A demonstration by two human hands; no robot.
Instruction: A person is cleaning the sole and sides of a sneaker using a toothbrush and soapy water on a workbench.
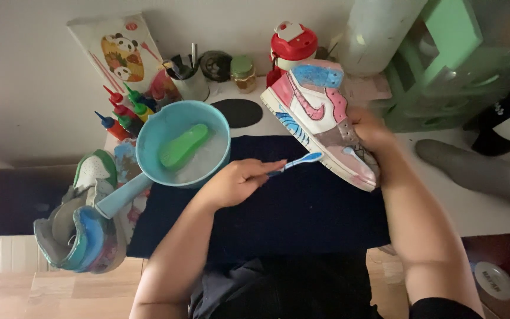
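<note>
Tilting on its sole edge above the dark mat [302,207], the pink-and-white high-top sneaker [320,118] was gripped by the right hand [373,133]; the blue toothbrush [299,162] was pinched in the left hand [237,180], best stroked lightly along the midsole, the soapy basin [175,127] left of the mat.

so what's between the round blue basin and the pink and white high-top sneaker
In the head view, the left hand with its blue toothbrush lies between basin and sneaker, over the dark blue cloth.

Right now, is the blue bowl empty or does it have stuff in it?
Not empty. The blue bowl holds foamy, soapy-looking water, and a green brush lies in it.
</note>
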